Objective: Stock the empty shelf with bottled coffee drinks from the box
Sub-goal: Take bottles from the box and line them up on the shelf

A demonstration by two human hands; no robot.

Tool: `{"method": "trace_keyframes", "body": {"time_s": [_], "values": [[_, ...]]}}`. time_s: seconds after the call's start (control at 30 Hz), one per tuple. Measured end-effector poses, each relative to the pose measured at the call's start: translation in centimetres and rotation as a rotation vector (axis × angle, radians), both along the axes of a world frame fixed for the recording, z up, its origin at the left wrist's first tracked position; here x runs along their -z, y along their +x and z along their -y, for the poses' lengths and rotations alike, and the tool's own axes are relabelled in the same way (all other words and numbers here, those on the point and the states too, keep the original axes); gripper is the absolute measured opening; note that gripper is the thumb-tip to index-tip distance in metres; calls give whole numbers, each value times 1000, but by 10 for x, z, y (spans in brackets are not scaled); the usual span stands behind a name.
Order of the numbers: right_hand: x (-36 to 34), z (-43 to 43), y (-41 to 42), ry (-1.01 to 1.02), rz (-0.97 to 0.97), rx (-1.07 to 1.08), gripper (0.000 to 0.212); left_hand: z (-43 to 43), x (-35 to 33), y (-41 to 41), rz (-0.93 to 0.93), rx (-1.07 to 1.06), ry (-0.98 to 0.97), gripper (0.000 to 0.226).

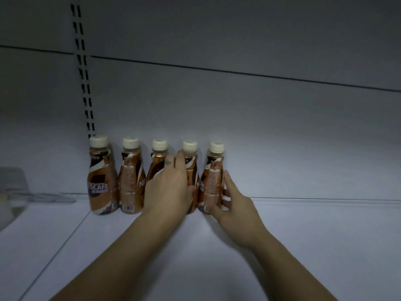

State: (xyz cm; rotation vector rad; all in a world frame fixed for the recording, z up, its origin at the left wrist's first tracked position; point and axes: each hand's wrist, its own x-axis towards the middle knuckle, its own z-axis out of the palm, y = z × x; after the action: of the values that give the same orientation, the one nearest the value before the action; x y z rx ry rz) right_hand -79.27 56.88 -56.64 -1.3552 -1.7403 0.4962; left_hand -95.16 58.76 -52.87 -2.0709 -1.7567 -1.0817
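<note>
Several brown bottled coffee drinks with cream caps stand upright in a row against the back wall of the white shelf (282, 235). The leftmost bottle (101, 177) shows its label to the front. My left hand (169, 187) wraps around the fourth bottle (191, 157), covering part of the third bottle (157, 161). My right hand (234, 205) grips the lower body of the rightmost bottle (212, 177) from its right side. The box is out of view.
A slotted metal upright (83, 72) runs up the back panel above the leftmost bottle. A blurred pale object (12, 187) sits on the neighbouring shelf section at far left. A seam (60, 242) divides the shelf boards.
</note>
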Motion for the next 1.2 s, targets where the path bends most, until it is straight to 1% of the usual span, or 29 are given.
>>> {"method": "trace_keyframes", "body": {"time_s": [0.03, 0.07, 0.17, 0.27, 0.37, 0.43, 0.5, 0.57, 0.6, 0.67, 0.73, 0.83, 1.0, 1.2], "values": [[1, 0, -1, -11, -6, -8, 84, 0, 0, -1, 11, 7, -2, 80], [1, 0, -1, -21, -6, -12, 89, 0, 0, -2, 28, 23, -7, 81], [3, -1, -1, -54, 32, -12, 99, 1, 0, -5, 73, 40, -24, 82], [0, 3, -2, -82, 105, -12, 105, 6, 0, -6, 86, 59, -14, 80], [-9, 8, -1, -93, 129, -11, 106, 10, -1, -9, 130, 83, 4, 65], [-15, 13, 4, -125, 190, 58, 114, 15, -3, -9, 159, 84, 11, 54], [-21, 21, 12, -112, 293, 157, 118, 20, -5, -5, 101, 125, 23, 45], [-29, 33, 24, -94, 411, 243, 111, 27, -3, 4, -10, 240, 7, 39], [-33, 40, 31, -90, 473, 280, 107, 30, -1, 10, -62, 301, -21, 38], [-40, 59, 50, -106, 553, 354, 105, 38, -1, 27, -161, 394, -62, 43], [-42, 81, 73, -163, 562, 416, 107, 45, -5, 45, -211, 439, -75, 50], [-41, 117, 109, -226, 550, 527, 106, 56, -13, 81, -263, 537, -88, 52], [-39, 179, 163, -284, 542, 697, 102, 89, -15, 155, -323, 761, -139, 58], [-40, 257, 215, -329, 507, 866, 101, 137, -14, 236, -385, 978, -170, 64]]}}
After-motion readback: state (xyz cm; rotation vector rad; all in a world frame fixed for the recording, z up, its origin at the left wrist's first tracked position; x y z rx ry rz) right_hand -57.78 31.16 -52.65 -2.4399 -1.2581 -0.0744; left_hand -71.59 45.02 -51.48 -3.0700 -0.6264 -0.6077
